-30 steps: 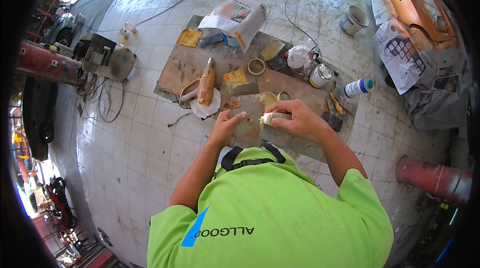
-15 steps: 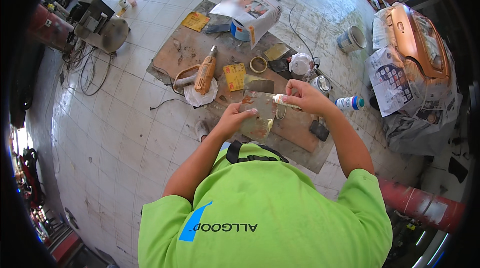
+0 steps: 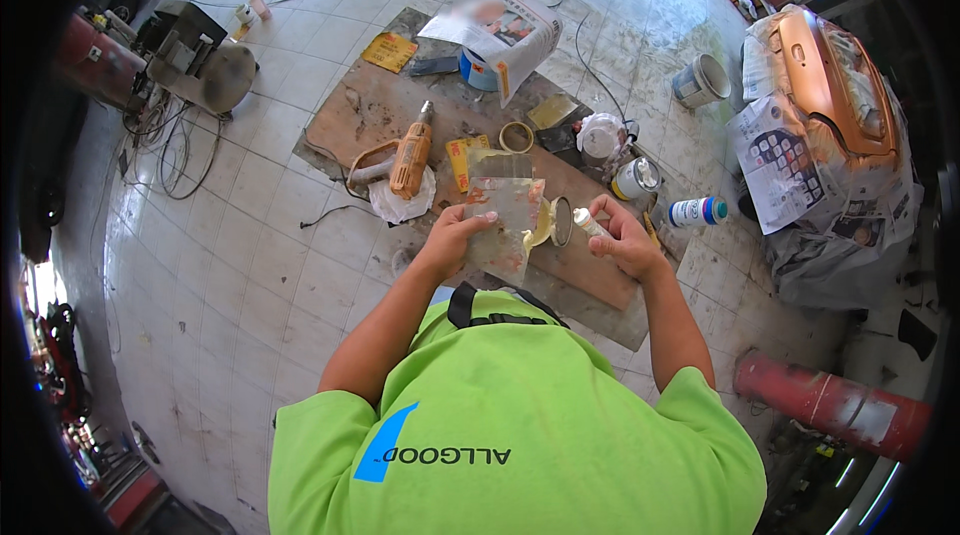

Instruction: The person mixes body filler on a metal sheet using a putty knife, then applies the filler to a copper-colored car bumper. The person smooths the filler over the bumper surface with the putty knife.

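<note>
My left hand grips the left edge of a thin, flat mixing plate, thumb on top. Reddish stains mark the plate, and a pale yellow paste lies along its right side. In my right hand is a small white tube, its narrow end pointing up and left. The tube is apart from the plate. Between them shows a round rim, partly behind the paste; what it belongs to I cannot tell.
On the stained board lie an orange heat gun, yellow sandpaper and a tape roll. Paper covers a blue can. Rightward are an open tin, a white-and-blue bottle, a bucket and an orange car panel.
My right hand has drawn the tube away from the plate, to the right and slightly down. The plate has shifted a little left in my left hand.
</note>
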The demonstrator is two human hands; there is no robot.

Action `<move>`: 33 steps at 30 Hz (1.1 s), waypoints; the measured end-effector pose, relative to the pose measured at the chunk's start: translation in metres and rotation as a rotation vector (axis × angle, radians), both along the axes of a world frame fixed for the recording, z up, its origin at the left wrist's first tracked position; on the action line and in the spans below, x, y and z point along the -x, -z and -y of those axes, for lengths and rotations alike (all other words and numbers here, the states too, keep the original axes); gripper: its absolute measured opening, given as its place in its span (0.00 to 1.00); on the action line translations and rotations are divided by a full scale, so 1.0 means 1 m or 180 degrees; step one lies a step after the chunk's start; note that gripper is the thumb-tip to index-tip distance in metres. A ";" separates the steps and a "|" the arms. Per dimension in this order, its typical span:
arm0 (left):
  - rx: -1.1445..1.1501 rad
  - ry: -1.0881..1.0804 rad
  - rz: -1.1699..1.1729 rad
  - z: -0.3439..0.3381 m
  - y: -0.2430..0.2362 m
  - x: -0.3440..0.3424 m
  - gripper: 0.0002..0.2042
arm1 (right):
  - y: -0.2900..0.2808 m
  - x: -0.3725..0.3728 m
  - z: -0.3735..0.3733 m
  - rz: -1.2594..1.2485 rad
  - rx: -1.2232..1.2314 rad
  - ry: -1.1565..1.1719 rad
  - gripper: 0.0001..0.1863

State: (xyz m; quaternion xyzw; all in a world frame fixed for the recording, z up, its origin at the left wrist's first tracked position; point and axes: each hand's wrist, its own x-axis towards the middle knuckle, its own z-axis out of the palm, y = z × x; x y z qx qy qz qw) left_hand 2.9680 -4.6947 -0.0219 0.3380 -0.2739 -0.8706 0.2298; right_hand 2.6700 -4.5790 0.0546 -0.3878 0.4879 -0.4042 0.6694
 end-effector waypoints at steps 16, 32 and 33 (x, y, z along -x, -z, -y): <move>-0.0076 -0.0806 0.0333 -0.033 -0.003 -0.017 0.17 | 0.222 -0.028 -0.101 -0.0748 -0.0702 0.1337 0.10; -0.0351 -0.0927 0.0097 -0.044 0.014 -0.133 0.16 | 0.272 -0.095 -0.083 -0.3107 -0.0977 0.1525 0.22; -0.0356 -0.0856 0.0004 -0.040 0.014 -0.147 0.17 | 0.241 -0.115 -0.062 -0.2112 -0.1355 0.1284 0.24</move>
